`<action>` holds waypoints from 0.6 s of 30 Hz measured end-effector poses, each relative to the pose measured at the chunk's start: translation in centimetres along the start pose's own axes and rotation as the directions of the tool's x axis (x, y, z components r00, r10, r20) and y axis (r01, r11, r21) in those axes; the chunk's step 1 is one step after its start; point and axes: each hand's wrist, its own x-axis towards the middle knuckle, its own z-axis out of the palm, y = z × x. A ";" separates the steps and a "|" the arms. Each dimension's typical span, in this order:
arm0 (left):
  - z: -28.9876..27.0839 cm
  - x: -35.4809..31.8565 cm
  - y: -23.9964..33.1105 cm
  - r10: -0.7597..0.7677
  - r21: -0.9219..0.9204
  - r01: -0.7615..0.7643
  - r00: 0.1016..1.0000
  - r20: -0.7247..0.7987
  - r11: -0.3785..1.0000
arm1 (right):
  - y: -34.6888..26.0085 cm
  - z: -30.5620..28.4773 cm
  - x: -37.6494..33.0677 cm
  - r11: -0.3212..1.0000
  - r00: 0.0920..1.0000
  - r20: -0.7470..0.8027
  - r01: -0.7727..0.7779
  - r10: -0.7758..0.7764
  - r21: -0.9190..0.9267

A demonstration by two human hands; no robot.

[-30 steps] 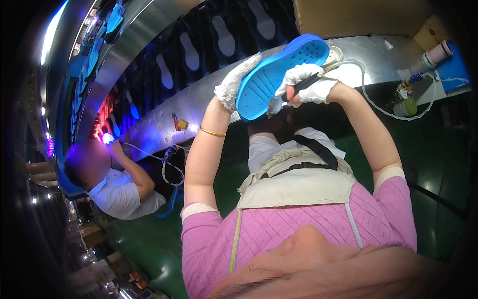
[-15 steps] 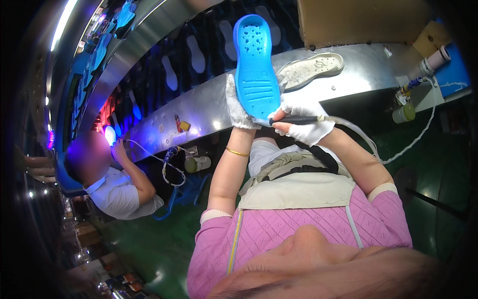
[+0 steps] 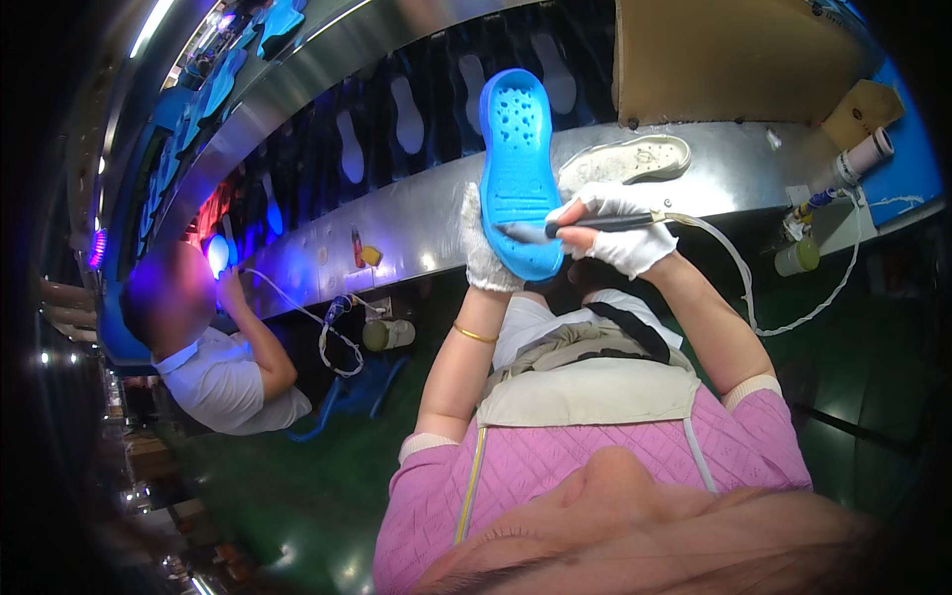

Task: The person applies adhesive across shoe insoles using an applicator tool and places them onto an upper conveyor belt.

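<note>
A bright blue shoe sole (image 3: pixel 517 171) with a patterned inner face lies turned up toward me, its holed toe end pointing away. My left hand (image 3: pixel 488 260), in a white knit glove, holds it along the left side near the heel; most of those fingers are hidden behind it. With gloved palm and bare fingertips, my right hand (image 3: pixel 623 230) grips a dark-handled brush (image 3: pixel 523 234) like a pen. The brush tip touches the sole's heel area. A clear hose (image 3: pixel 716 234) runs from the handle's back end. Beyond my right hand rests an off-white sole (image 3: pixel 627 159).
A curved metal ledge (image 3: pixel 421 210) crosses ahead, beside a dark conveyor carrying several grey sole shapes (image 3: pixel 406 114). A cardboard box (image 3: pixel 719 64) stands at far right. A pale-green canister (image 3: pixel 796 259) hangs below the ledge. Leftward, a co-worker (image 3: pixel 233 372) sits near a bright lamp.
The brush has moved from the heel's near edge up onto the heel's inner face. The sole sits slightly lower in the picture, and the whole view has shifted a little. Both grips stay the same.
</note>
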 end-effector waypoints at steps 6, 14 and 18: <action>3.8 -2.0 -0.8 -0.170 -0.056 0.174 0.983 0.073 0.983 | -1.1 -6.0 4.3 0.991 0.991 -0.133 0.002 -0.021 -0.137; 3.5 -1.7 -0.6 -0.199 0.009 0.199 0.977 0.078 0.980 | 0.8 -5.0 5.3 0.406 0.559 -0.007 0.593 -0.829 -0.695; -0.5 -1.0 0.3 -0.125 -0.007 0.125 0.992 0.008 0.992 | 2.7 -1.2 1.0 0.672 0.784 -0.025 0.514 -0.620 -0.533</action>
